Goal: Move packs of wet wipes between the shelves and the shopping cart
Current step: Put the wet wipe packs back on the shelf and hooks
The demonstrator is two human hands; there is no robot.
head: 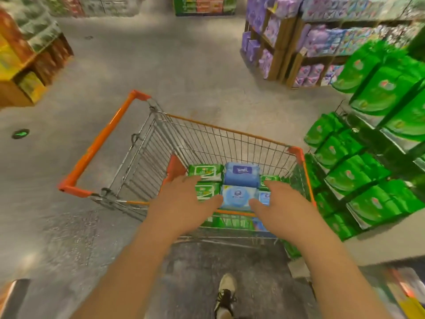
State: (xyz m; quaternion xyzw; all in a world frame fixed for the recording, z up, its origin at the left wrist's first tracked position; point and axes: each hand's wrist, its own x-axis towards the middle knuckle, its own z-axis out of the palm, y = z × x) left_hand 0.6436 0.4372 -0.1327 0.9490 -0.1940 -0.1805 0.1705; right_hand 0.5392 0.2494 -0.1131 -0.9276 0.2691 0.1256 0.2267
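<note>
Inside the wire shopping cart [230, 143], blue and green wet-wipe packs [236, 194] lie flat between the released left hand [184, 203] and right hand [280, 203], green-stocked shelves [368, 171] hugging its right rim, open floor [161, 65] stretching leftward.

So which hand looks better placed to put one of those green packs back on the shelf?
Probably the right hand. The shelf of green packs stands on the cart's right side, nearest that hand. The left hand hovers over the green packs in the cart, so it would have to cross over. Both hands are open, holding nothing.
</note>
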